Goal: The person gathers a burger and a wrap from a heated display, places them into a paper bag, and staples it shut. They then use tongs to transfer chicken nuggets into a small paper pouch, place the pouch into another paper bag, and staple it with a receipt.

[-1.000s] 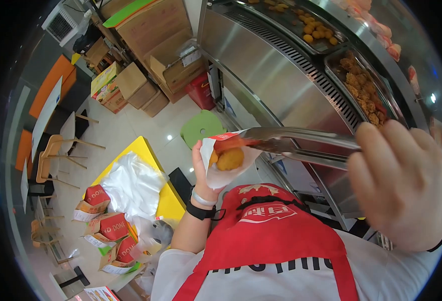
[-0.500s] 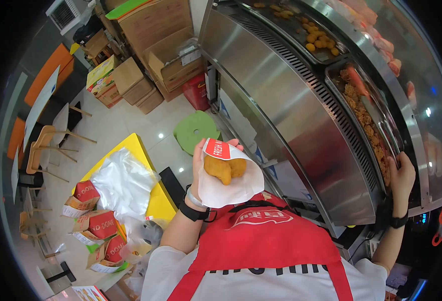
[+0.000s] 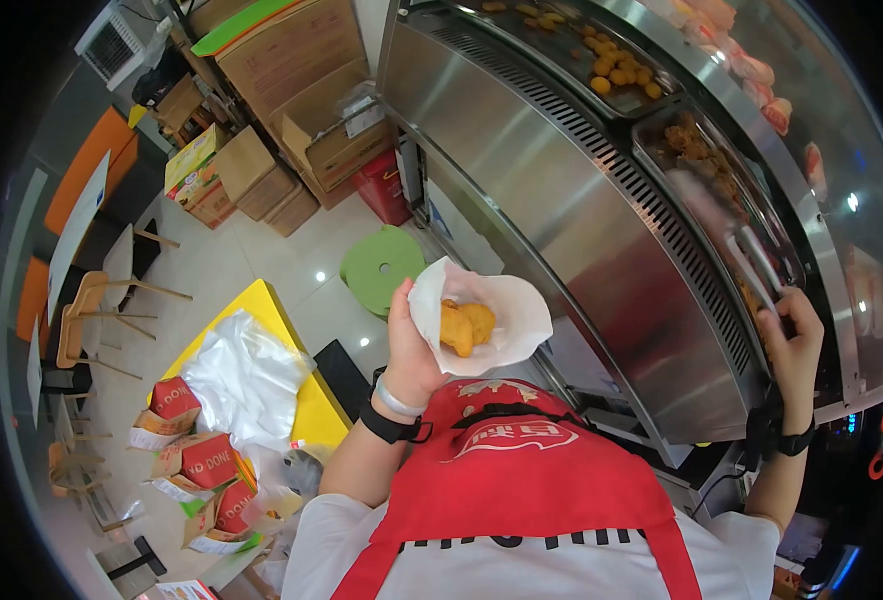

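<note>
A white paper bag (image 3: 516, 315) with its mouth open rests in my left hand (image 3: 408, 345), and golden fried pieces (image 3: 466, 325) show inside it. My right hand (image 3: 794, 330) is closed round metal tongs (image 3: 754, 262) at the warming cabinet on the right. The tongs reach over a long tray of brown fried chicken (image 3: 706, 155); their far end is blurred. Beyond that tray, another dark tray holds round yellow pieces (image 3: 616, 70).
The steel cabinet front (image 3: 561, 190) runs diagonally beside me. At the left, a yellow table (image 3: 321, 410) bears clear plastic bags (image 3: 241, 365), near red and brown boxes (image 3: 196, 462). A green stool (image 3: 382, 270), cardboard boxes (image 3: 251, 172) and a red bin (image 3: 381, 187) stand beyond.
The paper bag has turned and opened wider, its red label no longer showing. The tongs have swung from the far part of the chicken tray nearer to me and look blurred.
</note>
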The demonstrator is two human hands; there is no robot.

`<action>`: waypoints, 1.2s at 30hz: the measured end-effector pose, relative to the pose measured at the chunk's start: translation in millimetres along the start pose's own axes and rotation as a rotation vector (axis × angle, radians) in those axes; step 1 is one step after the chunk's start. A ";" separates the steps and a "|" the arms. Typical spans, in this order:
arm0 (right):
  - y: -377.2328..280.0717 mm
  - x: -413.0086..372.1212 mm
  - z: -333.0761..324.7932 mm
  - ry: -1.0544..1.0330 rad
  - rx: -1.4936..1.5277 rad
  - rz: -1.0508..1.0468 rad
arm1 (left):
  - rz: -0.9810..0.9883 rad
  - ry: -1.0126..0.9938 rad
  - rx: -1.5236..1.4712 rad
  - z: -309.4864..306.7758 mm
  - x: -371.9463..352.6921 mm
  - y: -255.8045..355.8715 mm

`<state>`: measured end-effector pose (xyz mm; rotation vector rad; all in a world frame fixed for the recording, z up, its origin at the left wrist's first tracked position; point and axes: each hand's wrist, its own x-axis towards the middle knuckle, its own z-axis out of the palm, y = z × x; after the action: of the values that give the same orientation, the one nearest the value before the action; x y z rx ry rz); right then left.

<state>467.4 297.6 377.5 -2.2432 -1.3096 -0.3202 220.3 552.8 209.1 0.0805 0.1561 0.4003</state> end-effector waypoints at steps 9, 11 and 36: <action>-99.2 40.5 12.6 -0.468 -0.172 -0.659 | -0.218 0.162 0.044 -9.8 1.5 -11.4; -107.4 47.0 23.6 -0.596 -0.280 -0.762 | -0.249 0.213 0.063 -9.6 1.4 -16.6; -136.1 56.4 9.3 -0.476 -0.410 -0.825 | -0.280 0.062 -0.139 0.2 -21.1 -4.6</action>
<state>378.0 398.6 437.7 -2.0267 -2.6147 -0.3722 202.9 540.2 211.7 -0.0902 0.1970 0.1336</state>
